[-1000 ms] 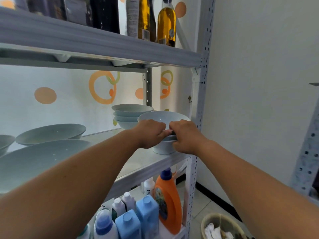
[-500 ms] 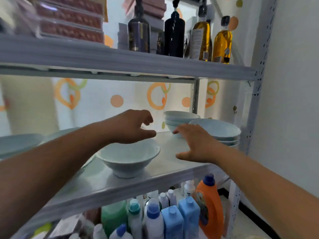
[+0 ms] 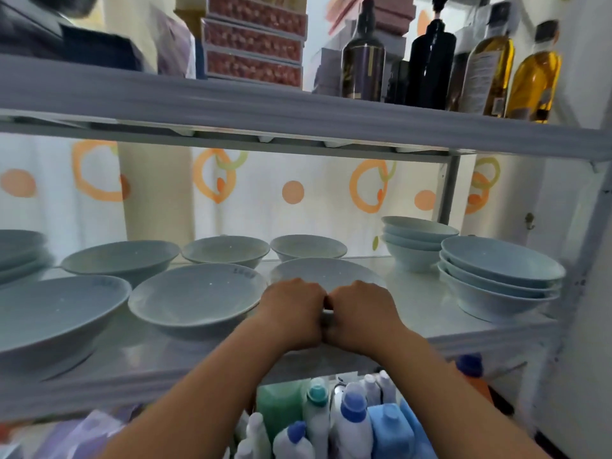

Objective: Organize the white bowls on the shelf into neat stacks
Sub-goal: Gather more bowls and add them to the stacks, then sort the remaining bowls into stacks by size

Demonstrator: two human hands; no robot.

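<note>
1. On the middle shelf (image 3: pixel 463 336), two bowl stacks sit right: rear stack (image 3: pixel 418 241), front stack (image 3: pixel 500 279).
2. Single bowls spread leftward; one bowl (image 3: pixel 326 271) lies behind both hands (image 3: pixel 291 313) (image 3: pixel 362 313).
3. Bottles (image 3: pixel 430 61) stand on the shelf above, detergent bottles (image 3: pixel 351 419) below.

The bowls (image 3: pixel 195 294) look like glazed ceramic, smooth and faintly glossy. The shelf (image 3: pixel 427 301) is painted metal with a matt finish. The bottles (image 3: pixel 533 74) above are shiny glass.

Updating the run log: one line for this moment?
both hands gripping near rim of loose bowl | stacks at right | single bowls remain
</note>
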